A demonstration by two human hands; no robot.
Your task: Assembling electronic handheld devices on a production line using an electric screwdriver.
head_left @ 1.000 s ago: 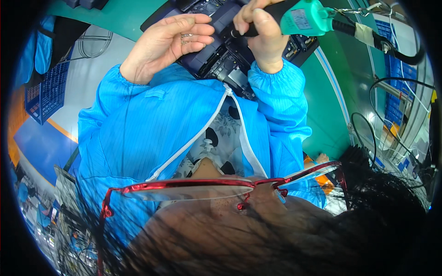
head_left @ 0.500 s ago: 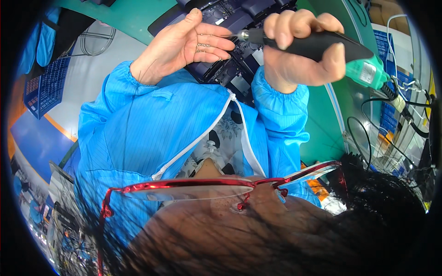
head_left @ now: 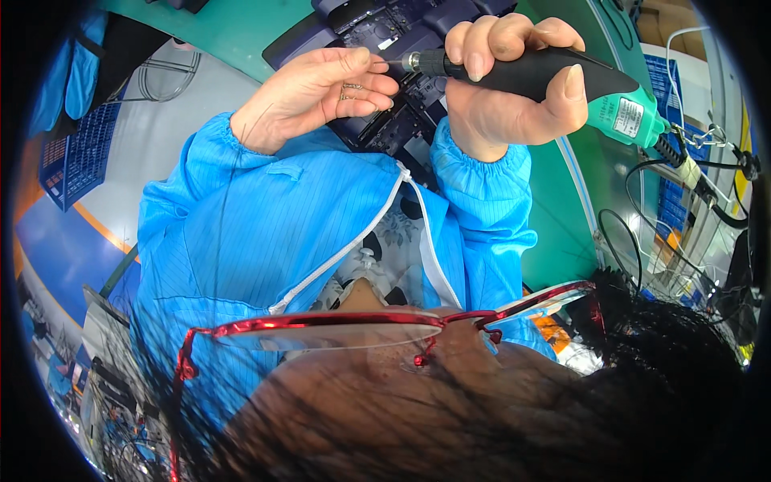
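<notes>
My right hand [head_left: 506, 108] is wrapped round an electric screwdriver [head_left: 598, 80] with a black body and green rear end. Its thin bit points left and reaches my left hand [head_left: 301, 92]. Several small screws [head_left: 348, 91] lie on the curled fingers of that hand, palm up. Its thumb and index finger come together at the bit's tip, where I cannot make out a screw. Beneath both hands sit dark plastic housings [head_left: 377, 36] with inner parts showing.
The housings rest on a green worktop [head_left: 233, 32]. From the screwdriver's rear a black cable [head_left: 668, 150] runs right, beside a metal hook and chain. Blue crates [head_left: 84, 153] stand at the left, and more blue plastic baskets [head_left: 671, 201] at the right.
My left thumb has folded down from upright to the index finger, and the fingers have curled more. The screwdriver and my right hand have shifted slightly left.
</notes>
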